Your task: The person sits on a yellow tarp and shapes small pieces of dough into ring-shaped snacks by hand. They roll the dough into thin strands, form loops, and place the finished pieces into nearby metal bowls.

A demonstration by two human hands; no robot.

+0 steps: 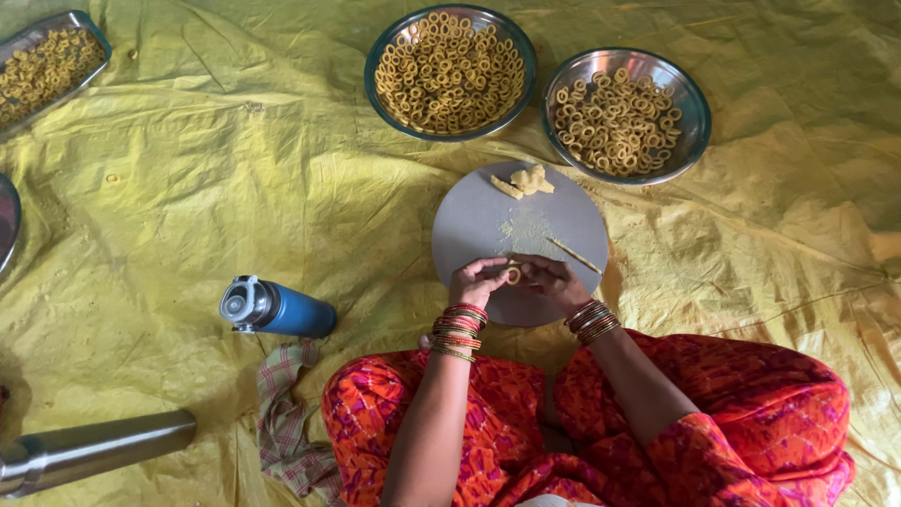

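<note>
From my seat, the far left shows a tray [47, 64] of dough rings at the edge of the yellow sheet [216, 178], set well apart from me. Nearer lie a steel flask [94, 451] and a blue bottle [278, 309] on their sides, beside a checked cloth [286, 413]. My left hand [479, 281] and right hand [552, 279] meet over the near edge of the round board [488, 221], fingertips pressed together, pinching a small dough ring [513, 274] between them. A thin dough strip [574, 254] lies just right of the hands, and the dough lump [526, 180] waits at the board's far edge. Two bowls [451, 72] [625, 115] of rings sit beyond, probably within reach for dropping each one.
</note>
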